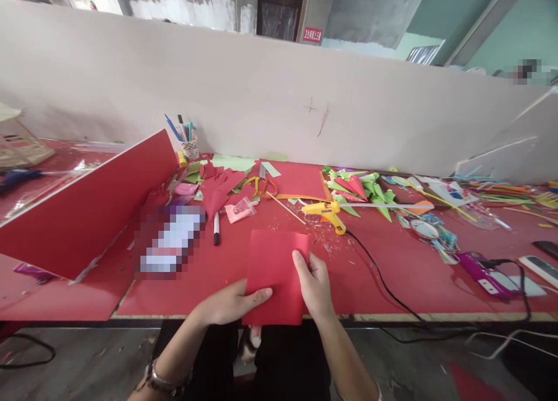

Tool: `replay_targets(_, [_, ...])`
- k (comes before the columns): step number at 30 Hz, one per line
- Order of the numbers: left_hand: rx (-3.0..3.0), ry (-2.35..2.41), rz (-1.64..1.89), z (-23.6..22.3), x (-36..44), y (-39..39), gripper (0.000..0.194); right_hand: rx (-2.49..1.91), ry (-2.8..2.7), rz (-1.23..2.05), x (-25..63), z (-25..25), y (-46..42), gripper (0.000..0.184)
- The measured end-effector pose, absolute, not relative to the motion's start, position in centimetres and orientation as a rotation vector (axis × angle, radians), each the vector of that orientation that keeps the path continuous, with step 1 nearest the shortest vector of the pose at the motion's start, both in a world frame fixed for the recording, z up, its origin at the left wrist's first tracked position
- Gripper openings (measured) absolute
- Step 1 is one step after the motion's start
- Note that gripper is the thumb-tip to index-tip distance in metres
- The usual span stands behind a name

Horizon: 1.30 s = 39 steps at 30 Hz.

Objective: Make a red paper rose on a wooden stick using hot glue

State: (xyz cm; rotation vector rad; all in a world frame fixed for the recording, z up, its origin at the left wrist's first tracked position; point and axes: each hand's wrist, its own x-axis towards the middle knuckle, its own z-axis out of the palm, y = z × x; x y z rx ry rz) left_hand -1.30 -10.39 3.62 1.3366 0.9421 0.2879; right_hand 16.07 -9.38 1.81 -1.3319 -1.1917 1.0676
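Note:
A rectangular piece of red paper (275,267) is held at the front edge of the red table, in the middle of the view. My left hand (233,302) grips its lower left side, thumb on top and fingers hidden beneath. On the right edge, my right hand (314,279) pinches the sheet with its thumb on the face and its fingers behind. Just beyond the paper lie a yellow hot glue gun (326,213) with a long glue stick in it, a thin wooden stick (285,208) and a black-and-white marker (217,229).
Orange-handled scissors (267,186) lie among red and green scraps. A pile of green and red paper cones (360,187) is at the back. A red board (100,206) stands at left. The glue gun's black cord (387,285) runs towards a purple power strip (490,276).

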Motion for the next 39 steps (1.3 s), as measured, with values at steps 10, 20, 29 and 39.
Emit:
replay_targets(10, [1.313, 0.985, 0.301, 3.3, -0.9, -10.4, 0.04, -1.376, -1.196, 0.993, 16.2, 1.5, -9.1, 0.041])
replay_targets(20, [1.3, 0.983, 0.339, 2.8, -0.7, -10.6, 0.041, -1.374, -1.207, 1.031, 16.2, 1.5, -9.3, 0.04])
replay_targets(29, [1.29, 0.989, 0.382, 3.5, -1.3, -10.4, 0.045, -1.212, -1.314, 1.312, 16.5, 1.4, -10.0, 0.039])
replay_targets(39, [1.305, 0.968, 0.325, 4.1, -1.9, -10.4, 0.05, -1.245, -1.459, 1.228, 16.4, 0.9, -10.2, 0.04])
